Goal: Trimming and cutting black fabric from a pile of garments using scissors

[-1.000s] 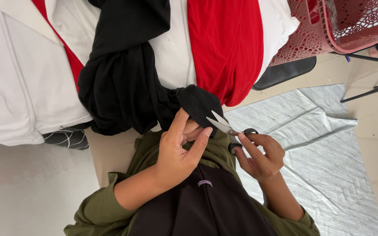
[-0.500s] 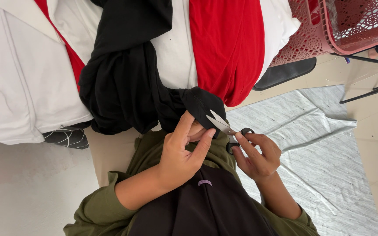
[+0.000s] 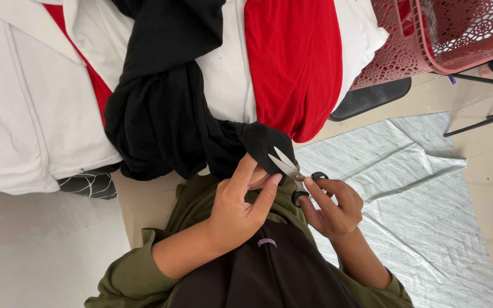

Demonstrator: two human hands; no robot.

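Note:
My left hand [image 3: 241, 208] pinches a fold of the black cloth [image 3: 166, 120], which hangs from a pile of white and red fabric. My right hand [image 3: 332, 208] grips small black-handled scissors [image 3: 292, 171]; their silver blades stand apart and touch the edge of the black fold by my left fingers. Both hands hover over my lap, which is covered by an olive garment [image 3: 144, 268] and dark cloth [image 3: 269, 274].
White fabric [image 3: 24, 108] and red fabric [image 3: 295, 63] lie piled on top. A red perforated plastic basket [image 3: 423, 40] stands at the upper right. A grey cloth [image 3: 423, 211] is spread on the floor to the right. Black metal legs [image 3: 486, 120] are at the far right.
The hands and scissors have stayed almost in place; the blades remain apart at the fold's edge. The view has shifted only slightly.

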